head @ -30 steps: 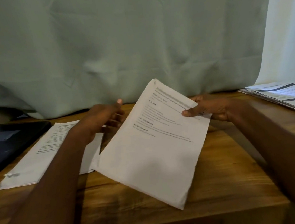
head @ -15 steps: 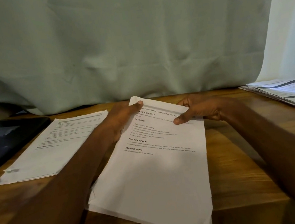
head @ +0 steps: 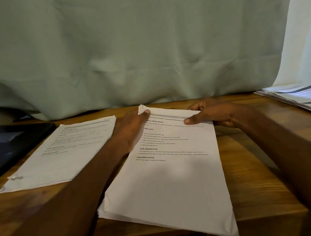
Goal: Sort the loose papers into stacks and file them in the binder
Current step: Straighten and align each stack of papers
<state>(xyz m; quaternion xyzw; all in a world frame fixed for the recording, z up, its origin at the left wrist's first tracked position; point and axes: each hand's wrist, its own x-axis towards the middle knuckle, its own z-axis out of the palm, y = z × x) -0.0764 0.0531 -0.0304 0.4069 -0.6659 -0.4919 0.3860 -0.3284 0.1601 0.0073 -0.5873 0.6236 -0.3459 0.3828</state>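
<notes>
On the wooden desk [head: 253,165], both hands pinch rectangular paper sheets [head: 170,184]

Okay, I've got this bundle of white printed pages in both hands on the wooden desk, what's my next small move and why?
Probably lower the bundle of white printed pages flat and square it. Both hands, left hand and right hand, pinch its far edge, its near left corner is bent and lower sheets fan out, and its near end overhangs the wooden desk. Then it can join the other white paper stack.
</notes>
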